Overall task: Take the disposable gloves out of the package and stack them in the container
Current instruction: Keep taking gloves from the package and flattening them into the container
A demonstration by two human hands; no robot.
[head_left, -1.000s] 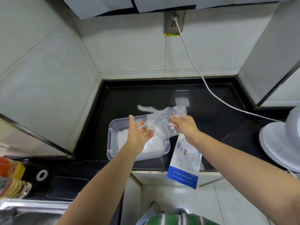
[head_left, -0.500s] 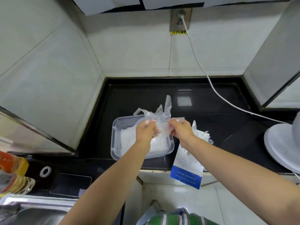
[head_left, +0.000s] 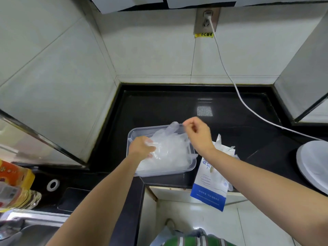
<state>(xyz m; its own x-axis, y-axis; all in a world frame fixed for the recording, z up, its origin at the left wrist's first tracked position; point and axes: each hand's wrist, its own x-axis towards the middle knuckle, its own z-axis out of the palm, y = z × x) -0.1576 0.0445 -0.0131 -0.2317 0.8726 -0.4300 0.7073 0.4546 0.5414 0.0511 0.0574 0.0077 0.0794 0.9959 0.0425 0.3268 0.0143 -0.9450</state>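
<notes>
Springback looks likely once left hand (head_left: 142,148) and right hand (head_left: 197,135), grips clamped on the glove (head_left: 168,146), release: its tips cross the container (head_left: 131,137) rim at 12 o'clock.

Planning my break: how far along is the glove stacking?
Done: a pile of clear gloves lies in the container. In hand: the left hand and right hand hold one glove spread over that pile. Left: more gloves poke from the package beside it, so expect further rounds.
</notes>
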